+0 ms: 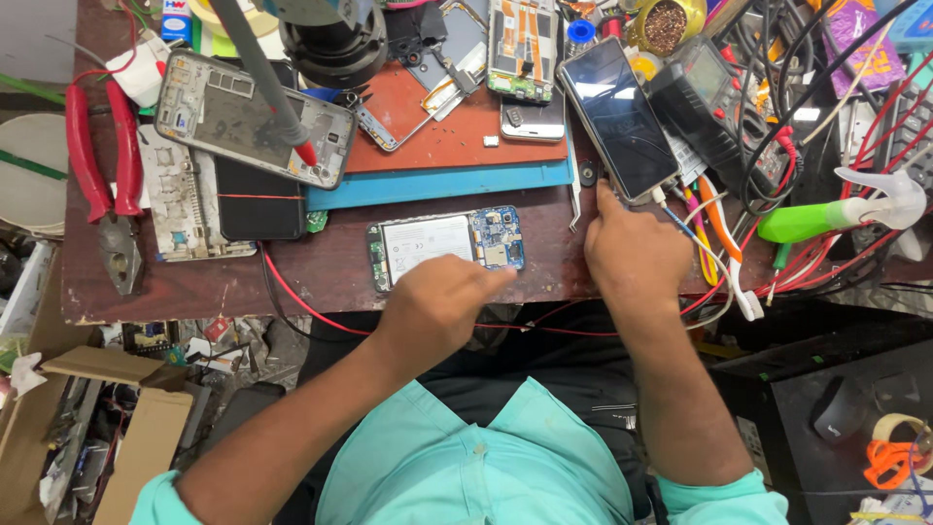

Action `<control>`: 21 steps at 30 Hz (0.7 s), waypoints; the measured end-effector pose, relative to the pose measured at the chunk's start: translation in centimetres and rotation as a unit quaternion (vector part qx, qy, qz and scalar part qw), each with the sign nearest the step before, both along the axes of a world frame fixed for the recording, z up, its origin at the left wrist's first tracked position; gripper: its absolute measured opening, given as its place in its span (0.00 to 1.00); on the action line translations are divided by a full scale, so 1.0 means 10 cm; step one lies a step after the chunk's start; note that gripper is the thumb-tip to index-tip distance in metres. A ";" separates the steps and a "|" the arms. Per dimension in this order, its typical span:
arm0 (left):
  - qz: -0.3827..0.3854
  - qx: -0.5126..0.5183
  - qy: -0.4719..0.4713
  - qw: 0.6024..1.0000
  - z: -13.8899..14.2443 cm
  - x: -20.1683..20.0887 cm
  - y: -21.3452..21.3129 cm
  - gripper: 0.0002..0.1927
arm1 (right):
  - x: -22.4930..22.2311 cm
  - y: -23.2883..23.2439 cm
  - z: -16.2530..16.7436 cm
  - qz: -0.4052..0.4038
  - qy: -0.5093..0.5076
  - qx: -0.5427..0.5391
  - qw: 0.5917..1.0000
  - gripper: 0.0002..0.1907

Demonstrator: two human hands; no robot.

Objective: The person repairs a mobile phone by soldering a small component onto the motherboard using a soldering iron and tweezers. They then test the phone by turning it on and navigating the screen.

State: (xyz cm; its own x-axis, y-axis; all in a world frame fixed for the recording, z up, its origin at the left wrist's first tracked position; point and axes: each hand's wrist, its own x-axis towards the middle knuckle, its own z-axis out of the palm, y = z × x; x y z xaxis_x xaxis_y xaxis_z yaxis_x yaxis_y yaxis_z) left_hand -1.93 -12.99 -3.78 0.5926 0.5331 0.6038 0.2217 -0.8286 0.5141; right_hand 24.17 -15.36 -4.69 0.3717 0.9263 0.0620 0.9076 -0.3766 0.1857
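The opened phone [446, 247] lies flat near the front edge of the table [321, 277], back cover off, its white battery panel and blue circuit board facing up. My left hand [439, 301] rests at its lower right corner, fingers curled together, the fingertips pressing near the blue board; I cannot tell whether they pinch anything small. My right hand [632, 255] sits well apart to the right, loosely closed, index finger stretched up to touch the bottom end of a second phone [618, 117] with a dark glossy screen, where a cable [692, 243] plugs in.

To do this well, I judge that the left hand should keep the opened phone from sliding, pressing on the frame and not on the bare board. The right finger should steady the plug end gently, since the red wire [301, 301] and the tweezers [575, 190] lie close.
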 end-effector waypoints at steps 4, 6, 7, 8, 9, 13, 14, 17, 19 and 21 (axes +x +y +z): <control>-0.065 0.097 0.039 0.992 -0.10 -0.02 0.07 0.11 | -0.04 0.01 0.12 0.007 0.021 -0.019 1.000 0.25; -0.066 0.091 0.037 0.993 -0.11 -0.03 0.11 0.11 | -0.13 -0.14 0.21 0.014 0.019 -0.018 1.000 0.23; -0.063 0.078 0.036 0.994 -0.12 -0.03 0.12 0.11 | -0.17 -0.24 0.26 0.005 0.025 -0.044 0.999 0.22; -0.059 0.065 0.035 0.996 -0.12 -0.03 0.11 0.10 | -0.21 -0.37 0.32 -0.004 0.031 -0.071 0.997 0.21; -0.055 0.052 0.034 0.997 -0.13 -0.02 0.11 0.10 | -0.26 -0.49 0.36 -0.013 0.038 -0.097 0.994 0.20; -0.024 -0.086 -0.027 0.996 -0.13 -0.01 0.15 0.10 | -0.29 -0.79 0.43 0.166 0.084 0.051 0.981 0.18; -0.006 -0.115 -0.053 0.992 -0.12 0.00 0.16 0.09 | -0.26 -0.82 0.43 0.213 0.094 0.079 0.969 0.19; 0.018 -0.178 -0.079 0.981 -0.09 0.02 0.25 0.08 | -0.18 -0.83 0.36 0.296 0.100 0.145 0.939 0.15; 0.029 -0.199 -0.090 0.975 -0.07 0.03 0.32 0.07 | -0.12 -0.82 0.30 0.333 0.089 0.177 0.922 0.13; 0.044 -0.210 -0.111 0.970 -0.04 0.05 0.36 0.07 | -0.05 -0.83 0.25 0.367 0.075 0.202 0.905 0.12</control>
